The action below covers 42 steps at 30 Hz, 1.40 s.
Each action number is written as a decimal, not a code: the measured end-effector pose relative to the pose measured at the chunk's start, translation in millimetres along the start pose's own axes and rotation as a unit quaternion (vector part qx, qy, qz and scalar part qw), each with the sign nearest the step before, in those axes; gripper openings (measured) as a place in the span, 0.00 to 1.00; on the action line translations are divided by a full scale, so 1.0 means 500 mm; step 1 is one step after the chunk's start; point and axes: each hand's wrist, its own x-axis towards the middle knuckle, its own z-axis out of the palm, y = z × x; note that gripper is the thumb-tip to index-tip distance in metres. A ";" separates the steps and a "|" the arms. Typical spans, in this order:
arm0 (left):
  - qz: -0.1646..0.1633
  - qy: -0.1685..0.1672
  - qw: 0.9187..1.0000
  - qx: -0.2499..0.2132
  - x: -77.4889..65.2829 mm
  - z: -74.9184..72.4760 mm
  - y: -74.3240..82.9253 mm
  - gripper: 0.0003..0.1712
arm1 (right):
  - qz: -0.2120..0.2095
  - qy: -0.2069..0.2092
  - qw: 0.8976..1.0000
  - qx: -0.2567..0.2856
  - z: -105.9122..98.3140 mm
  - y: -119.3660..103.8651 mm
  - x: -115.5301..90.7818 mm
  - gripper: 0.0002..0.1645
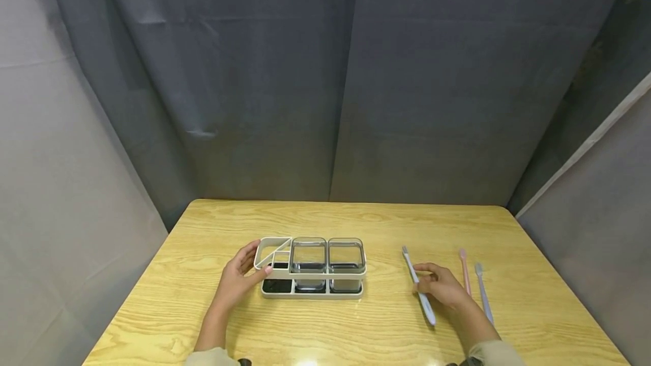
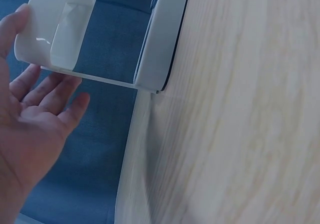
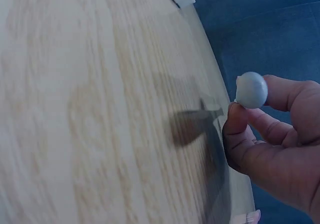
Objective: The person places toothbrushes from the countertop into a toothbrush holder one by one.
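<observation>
A white toothbrush holder [image 1: 317,295] with two clear cups [image 1: 309,283] and a divided left section stands on the table. My left hand [image 1: 238,277] grips its left end, thumb on the front and fingers at the back; the left wrist view shows the white side wall [image 2: 40,24] between them. To the right, my right hand [image 1: 442,287] pinches a pale blue toothbrush [image 1: 425,305] by its handle, bristle head pointing away. In the right wrist view, the rounded handle end [image 3: 253,90] sits between thumb and fingers, above the table.
A pink toothbrush [image 1: 464,270] and a blue-grey toothbrush [image 1: 484,291] lie on the wooden table [image 1: 386,343] to the right of my right hand, each partly behind the hand or arm. Grey curtains [image 1: 264,100] surround the table at the back and sides.
</observation>
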 end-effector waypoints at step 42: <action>-0.002 -0.028 1.000 -0.002 0.005 -0.005 0.023 0.42 | -0.034 0.083 0.980 0.178 0.046 -0.115 -0.055 0.23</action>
